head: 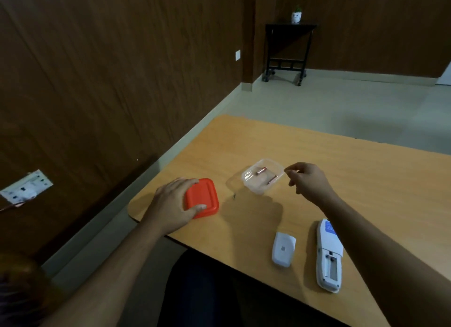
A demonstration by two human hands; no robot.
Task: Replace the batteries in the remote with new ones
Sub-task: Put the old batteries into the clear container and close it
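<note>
The wooden surface is the largest thing here, a pale orange laminate top with a faint grain and rounded corners, its near edge cut off by both forearms. On it at about 4 o'clock lies the remote, a long white plastic body with rounded ends, face down, its long axis running from 6 to 12 o'clock with the open battery bay at the near end and a blue label at the far end; the right forearm hides part of its right edge, and whether cells sit in the bay is hard to make out. Just to its left, apart from it, lies the battery cover, a smooth white rounded-rectangle shell. At 9 o'clock sits the orange lid, a matte plastic square with rounded corners and a raised rim; the left hand rests spread over its left side, thumb on the near edge, fingers on the far corner. At 12 o'clock stands the clear container, a shallow see-through plastic tub holding slim copper-coloured batteries, which lie slantwise. The right hand hovers just right of the tub's rim, fingers curled and thumb and forefinger pinched; what they pinch is too small to tell.
</note>
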